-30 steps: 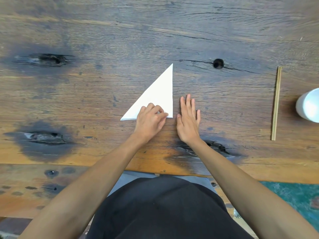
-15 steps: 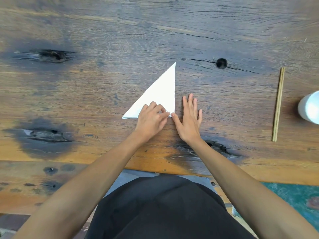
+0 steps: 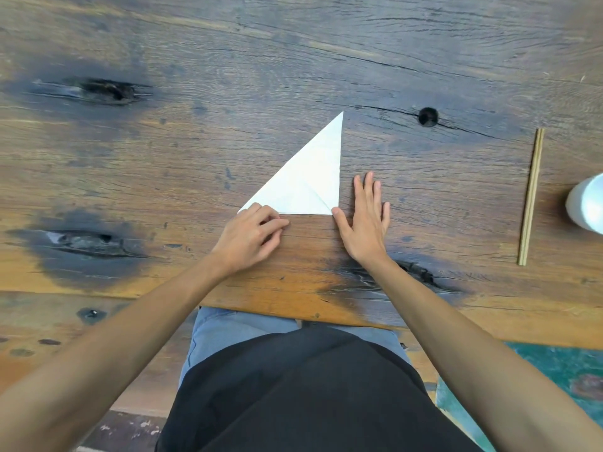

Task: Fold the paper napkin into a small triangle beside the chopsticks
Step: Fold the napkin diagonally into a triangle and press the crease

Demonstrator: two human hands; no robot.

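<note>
I count one white paper napkin (image 3: 310, 184) folded into a triangle in front of me, one pair of chopsticks (image 3: 531, 197), two sticks lying side by side, one white cup (image 3: 587, 203) half out of view at the right edge, and one wooden table (image 3: 293, 60) under it all. My two hands are here: left hand (image 3: 251, 239) and right hand (image 3: 365, 223).

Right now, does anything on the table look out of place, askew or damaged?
Nothing spilled or askew. The folded white paper napkin triangle lies flat, and the pair of wooden chopsticks lies straight, well to its right. The dark wooden table has charred-looking knots and cracks.
</note>
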